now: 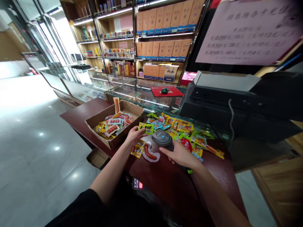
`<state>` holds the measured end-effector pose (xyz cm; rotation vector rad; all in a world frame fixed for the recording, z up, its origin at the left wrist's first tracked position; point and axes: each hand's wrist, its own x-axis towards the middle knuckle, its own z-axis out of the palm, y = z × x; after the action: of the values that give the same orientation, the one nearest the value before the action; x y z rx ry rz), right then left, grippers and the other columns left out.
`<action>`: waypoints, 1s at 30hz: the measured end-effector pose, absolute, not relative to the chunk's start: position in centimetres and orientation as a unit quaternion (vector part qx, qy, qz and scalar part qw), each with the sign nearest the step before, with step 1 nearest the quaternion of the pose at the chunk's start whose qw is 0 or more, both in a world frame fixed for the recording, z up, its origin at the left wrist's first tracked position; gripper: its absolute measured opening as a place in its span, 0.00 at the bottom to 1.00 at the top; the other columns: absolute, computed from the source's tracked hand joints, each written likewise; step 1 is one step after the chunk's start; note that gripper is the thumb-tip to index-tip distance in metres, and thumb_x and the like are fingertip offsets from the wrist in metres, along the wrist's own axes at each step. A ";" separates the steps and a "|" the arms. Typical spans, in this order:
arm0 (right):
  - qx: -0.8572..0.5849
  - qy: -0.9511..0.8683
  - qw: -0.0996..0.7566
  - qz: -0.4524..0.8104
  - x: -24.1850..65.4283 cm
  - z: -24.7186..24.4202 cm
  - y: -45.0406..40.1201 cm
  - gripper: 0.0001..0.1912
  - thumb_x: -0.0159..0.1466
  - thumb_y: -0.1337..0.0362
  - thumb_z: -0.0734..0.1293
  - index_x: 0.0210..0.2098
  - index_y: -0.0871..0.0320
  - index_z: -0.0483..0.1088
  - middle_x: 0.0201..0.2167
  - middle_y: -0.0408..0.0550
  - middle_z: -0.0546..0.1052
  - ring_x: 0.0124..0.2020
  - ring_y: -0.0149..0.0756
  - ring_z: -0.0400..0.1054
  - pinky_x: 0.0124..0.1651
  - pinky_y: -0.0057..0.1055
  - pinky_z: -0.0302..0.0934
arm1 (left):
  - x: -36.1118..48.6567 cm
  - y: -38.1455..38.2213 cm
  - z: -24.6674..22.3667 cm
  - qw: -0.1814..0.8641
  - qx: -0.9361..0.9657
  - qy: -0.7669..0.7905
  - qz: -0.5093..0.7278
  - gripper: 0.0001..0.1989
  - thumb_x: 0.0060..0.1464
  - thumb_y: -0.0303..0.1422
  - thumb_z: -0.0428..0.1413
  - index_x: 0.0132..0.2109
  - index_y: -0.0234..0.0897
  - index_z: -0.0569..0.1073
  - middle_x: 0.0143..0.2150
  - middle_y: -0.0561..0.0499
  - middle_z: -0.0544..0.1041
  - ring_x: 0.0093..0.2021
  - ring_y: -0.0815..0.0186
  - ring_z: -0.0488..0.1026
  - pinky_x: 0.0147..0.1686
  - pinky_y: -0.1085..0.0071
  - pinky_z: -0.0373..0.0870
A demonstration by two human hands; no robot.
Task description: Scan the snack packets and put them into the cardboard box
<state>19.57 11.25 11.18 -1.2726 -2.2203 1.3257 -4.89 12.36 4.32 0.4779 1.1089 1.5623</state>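
Note:
My left hand [134, 135] pinches a small green and yellow snack packet [146, 128]. Wrapped round the handle of a dark grey handheld scanner [162, 138] is my right hand [178, 153]; a small blue light shows on the scanner's top, and its head is just right of the packet. Below the two hands, a curved sausage in clear wrapping [150, 153] lies on the dark red table [156, 179]. A yellow packet [138, 148] rests beside it, near my left wrist. Many colourful snack packets [184, 126] are heaped behind and right of the scanner.
An open cardboard box [111, 143] of packaged sausages stands at the table's left. Behind are a glass counter [137, 94] with a red mat [167, 91] and a black mouse. A dark machine [208, 107] stands at the right. A lit phone [137, 183] is below the table's front edge.

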 end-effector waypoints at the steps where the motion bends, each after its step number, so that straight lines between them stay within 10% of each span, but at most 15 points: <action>1: -0.436 -0.766 0.131 0.455 19.6 11.2 11.2 0.15 0.65 0.54 0.69 0.45 0.57 0.69 0.16 0.39 0.74 0.17 0.36 0.71 0.21 0.29 0.64 | -4.9 12.3 4.3 0.545 0.201 0.466 0.667 0.14 0.48 0.24 0.69 0.36 0.32 0.70 0.36 0.45 0.81 0.34 0.64 0.81 0.42 0.63 0.82; 30: -0.435 -0.764 0.144 0.455 19.9 11.1 11.2 0.15 0.65 0.52 0.69 0.42 0.56 0.66 0.17 0.39 0.74 0.17 0.35 0.70 0.21 0.29 0.62 | -5.6 11.7 5.9 0.525 0.223 0.446 0.690 0.19 0.43 0.24 0.72 0.38 0.32 0.71 0.38 0.47 0.81 0.39 0.61 0.82 0.47 0.59 0.80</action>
<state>19.89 11.18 11.08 -1.2535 -2.2014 1.3107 -5.64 11.69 5.95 0.5343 1.0664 1.6505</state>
